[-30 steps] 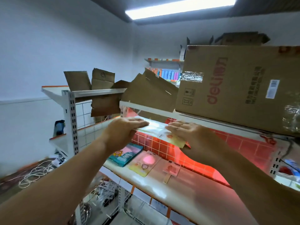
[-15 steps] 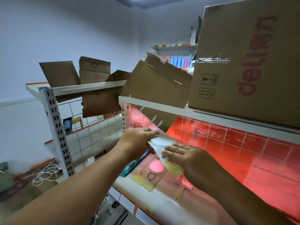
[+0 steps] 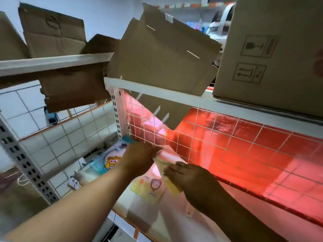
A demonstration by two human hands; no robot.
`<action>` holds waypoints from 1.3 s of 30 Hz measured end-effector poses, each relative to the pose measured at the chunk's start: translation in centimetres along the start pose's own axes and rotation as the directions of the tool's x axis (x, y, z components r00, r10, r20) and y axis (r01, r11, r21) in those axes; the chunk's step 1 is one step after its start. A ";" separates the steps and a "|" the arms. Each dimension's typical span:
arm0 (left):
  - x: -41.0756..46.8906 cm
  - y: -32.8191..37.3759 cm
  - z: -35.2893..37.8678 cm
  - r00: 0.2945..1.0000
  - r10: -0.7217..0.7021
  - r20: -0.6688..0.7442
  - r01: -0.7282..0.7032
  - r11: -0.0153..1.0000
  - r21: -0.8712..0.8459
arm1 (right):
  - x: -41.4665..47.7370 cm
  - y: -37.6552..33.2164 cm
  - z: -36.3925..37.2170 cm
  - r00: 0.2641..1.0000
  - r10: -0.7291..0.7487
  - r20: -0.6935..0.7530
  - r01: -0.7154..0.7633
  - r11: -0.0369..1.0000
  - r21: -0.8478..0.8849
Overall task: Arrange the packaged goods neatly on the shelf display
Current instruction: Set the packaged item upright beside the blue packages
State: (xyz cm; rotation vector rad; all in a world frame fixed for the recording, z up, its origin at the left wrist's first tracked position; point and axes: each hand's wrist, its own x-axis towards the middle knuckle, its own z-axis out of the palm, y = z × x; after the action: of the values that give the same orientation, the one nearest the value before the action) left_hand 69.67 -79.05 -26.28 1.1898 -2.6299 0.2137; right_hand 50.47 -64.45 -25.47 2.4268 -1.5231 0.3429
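Both hands are setting a flat packet down onto the shelf.

The left hand (image 3: 139, 158) is pinching the far end of the thin, glossy packet (image 3: 161, 162) while the right hand (image 3: 187, 177) is gripping its near, yellowish end, holding it tilted just above the white shelf (image 3: 153, 222), near the red-lit wire grid (image 3: 218, 137). Two goods are already lying flat: a yellow card pack (image 3: 148, 186) just under the held one and a blue cartoon pack (image 3: 108, 162) beside it to the left. I'm judging the job as early, with most of the smooth shelf to the right bare. Overhead, a stiff cardboard box (image 3: 272, 55) and loose, creased cardboard flaps (image 3: 162, 55) are sitting.
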 end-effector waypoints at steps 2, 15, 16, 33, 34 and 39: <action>0.6 -0.8 1.3 0.999 0.020 0.040 -0.020 1.000 -0.002 | 0.5 -0.6 1.2 0.998 0.060 0.031 -0.061 0.998 0.021; 4.7 -6.3 10.2 0.870 0.264 0.417 -0.234 0.965 -0.122 | 6.6 -7.8 11.4 0.845 0.488 0.222 -0.455 0.871 -0.183; 5.1 -6.2 10.3 0.874 0.297 0.384 -0.281 0.955 -0.100 | 6.9 -8.4 12.0 0.807 0.536 0.246 -0.496 0.843 -0.210; 4.6 -5.5 12.0 0.737 0.231 0.635 -0.024 0.948 -0.318 | 6.5 -8.5 14.7 0.455 0.814 0.361 -0.875 0.483 0.015; 3.8 -5.3 11.9 0.778 0.225 0.587 0.001 0.933 -0.359 | 6.7 -8.8 14.8 0.452 0.809 0.376 -0.876 0.481 0.018; 3.4 -4.5 12.6 0.736 0.167 0.656 0.031 0.960 -0.279 | 8.2 -8.6 14.3 0.475 0.810 0.343 -0.875 0.477 0.083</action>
State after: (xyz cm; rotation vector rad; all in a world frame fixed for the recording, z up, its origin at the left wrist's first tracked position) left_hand 68.85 -87.44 -37.28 1.2352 -3.1572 -0.6968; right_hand 62.67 -72.58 -36.94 1.6379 -2.9339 0.4120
